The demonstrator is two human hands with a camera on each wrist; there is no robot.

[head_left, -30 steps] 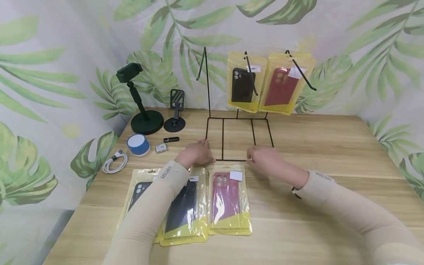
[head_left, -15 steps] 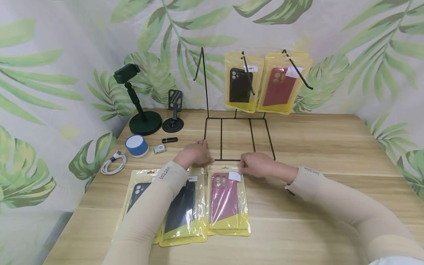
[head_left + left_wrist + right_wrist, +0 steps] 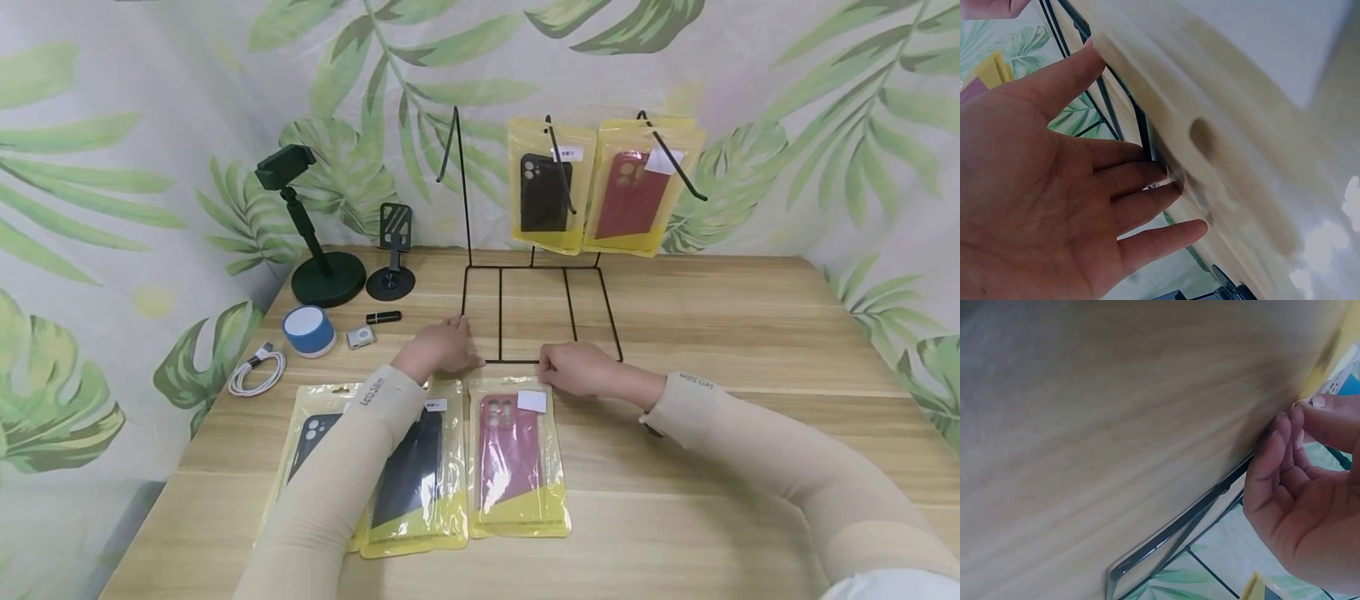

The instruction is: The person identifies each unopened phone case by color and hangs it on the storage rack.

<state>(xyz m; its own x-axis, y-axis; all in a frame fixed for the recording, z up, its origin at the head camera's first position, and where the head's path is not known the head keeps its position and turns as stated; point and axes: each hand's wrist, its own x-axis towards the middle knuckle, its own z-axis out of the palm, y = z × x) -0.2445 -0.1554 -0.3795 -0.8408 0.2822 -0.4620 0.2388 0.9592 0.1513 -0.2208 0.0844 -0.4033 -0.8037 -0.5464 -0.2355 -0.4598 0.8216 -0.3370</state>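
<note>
In the head view my left hand [image 3: 442, 345] lies at the rack's front left corner, fingers extended; the left wrist view shows its thumb and fingertips against the black wire rack [image 3: 500, 312]. My right hand [image 3: 576, 368] is at the rack's front bar. Between its thumb and curled fingers it pinches the upper right corner of a packaged red phone case [image 3: 512, 454], in a clear and yellow bag flat on the table. Left of it lies a packaged dark phone case [image 3: 411, 475], with another packaged phone case [image 3: 311, 433] partly hidden under my left forearm.
On the rack's hooks hang a packaged black phone case [image 3: 545, 192] and packaged red cases [image 3: 630, 196]. At the left stand a dark green stand [image 3: 328, 279], a black phone holder [image 3: 391, 282], a blue speaker [image 3: 309, 332], small gadgets and a coiled white cable [image 3: 257, 372].
My right hand has moved left along the rack's front bar to the red case's bag and pinches its corner. That bag has shifted slightly. The left hand stays in place.
</note>
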